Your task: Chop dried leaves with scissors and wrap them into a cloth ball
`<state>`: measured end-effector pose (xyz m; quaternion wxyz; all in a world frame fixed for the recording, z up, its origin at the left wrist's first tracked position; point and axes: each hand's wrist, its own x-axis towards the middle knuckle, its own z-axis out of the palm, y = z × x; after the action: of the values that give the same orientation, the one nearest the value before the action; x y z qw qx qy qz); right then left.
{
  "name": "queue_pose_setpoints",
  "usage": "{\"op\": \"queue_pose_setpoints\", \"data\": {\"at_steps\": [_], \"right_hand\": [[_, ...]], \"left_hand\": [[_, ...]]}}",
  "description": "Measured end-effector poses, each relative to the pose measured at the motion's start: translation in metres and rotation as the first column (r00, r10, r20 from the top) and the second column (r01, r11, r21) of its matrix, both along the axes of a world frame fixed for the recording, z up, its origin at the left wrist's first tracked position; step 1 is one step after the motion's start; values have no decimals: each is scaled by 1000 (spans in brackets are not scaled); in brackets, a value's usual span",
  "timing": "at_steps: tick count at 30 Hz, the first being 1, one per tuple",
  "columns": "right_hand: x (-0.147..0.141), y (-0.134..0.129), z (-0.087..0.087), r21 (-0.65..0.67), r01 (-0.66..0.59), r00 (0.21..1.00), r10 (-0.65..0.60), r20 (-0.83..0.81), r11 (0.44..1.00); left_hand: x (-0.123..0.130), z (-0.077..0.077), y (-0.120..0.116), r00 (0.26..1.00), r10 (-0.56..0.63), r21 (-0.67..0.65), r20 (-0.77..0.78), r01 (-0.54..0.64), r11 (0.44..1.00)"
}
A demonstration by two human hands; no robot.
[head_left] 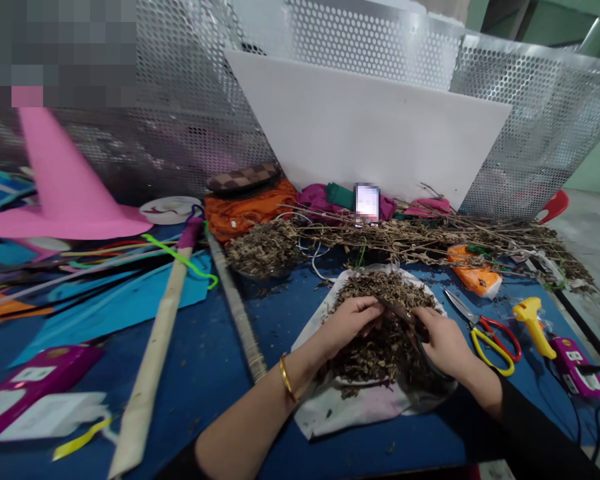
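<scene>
My right hand point(447, 343) is closed around dark, rusty-looking scissors point(399, 312), with a dark handle loop showing beneath the fingers. Their blades point left, toward my left hand point(349, 325), whose fingers are pinched at the blade tips. Whatever sits in that pinch is too small and dark to make out. Both hands are over a heap of dried, chopped plant pieces point(375, 365), brown and crumbly. Under the heap lies a white cloth or sack point(325, 413), spread on the blue tabletop point(200, 353).
Scissors with red and yellow handles point(490, 340) lie at right, beside a yellow glue gun point(533, 323). Dried stalks point(405, 237) stretch across the back, before a lit phone point(367, 202) and white board point(380, 127). Wooden sticks point(157, 353) and a pink pointed hat point(65, 180) occupy the left.
</scene>
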<state>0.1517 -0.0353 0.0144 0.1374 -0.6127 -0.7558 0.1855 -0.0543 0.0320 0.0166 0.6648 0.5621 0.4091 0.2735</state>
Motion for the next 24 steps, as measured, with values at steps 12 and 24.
{"op": "queue_pose_setpoints", "data": {"at_steps": [12, 24], "right_hand": [[-7, -3, 2, -56, 6, 997, -2, 78, 998], [-7, 0, -6, -70, 23, 998, -18, 66, 997]], "left_hand": [[7, -12, -3, 999, 23, 166, -24, -19, 986], [8, -12, -2, 996, 74, 162, -49, -65, 985]]}}
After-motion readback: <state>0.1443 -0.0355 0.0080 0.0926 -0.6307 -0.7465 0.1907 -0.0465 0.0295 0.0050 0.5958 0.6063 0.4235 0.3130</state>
